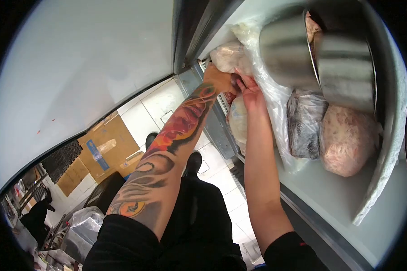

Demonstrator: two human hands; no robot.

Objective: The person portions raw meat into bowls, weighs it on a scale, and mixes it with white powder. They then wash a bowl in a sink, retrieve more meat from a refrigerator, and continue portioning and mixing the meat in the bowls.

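My left hand [219, 80], at the end of a tattooed forearm, reaches into the cold cabinet beside a clear plastic bag [228, 55] with pale contents. Its fingers curl inward at the bag's lower edge and are partly hidden. Close against it is my right hand [252, 94], palm turned up, fingers bent and pinching at the same bagged bundle. Exactly what lies between the fingertips is hard to see. Under the hands sits another pale wrapped bundle [238, 118], partly covered by my right forearm. A crumpled plastic sheet [276, 101] hangs just right of my right hand.
Two steel pots [287, 52] lean together inside the cabinet. Below them are a dark plastic-wrapped package [305, 124] and a large wrapped piece of meat [348, 140]. The open white door [90, 67] stands left. Flattened cardboard [106, 147] lies on the tiled floor.
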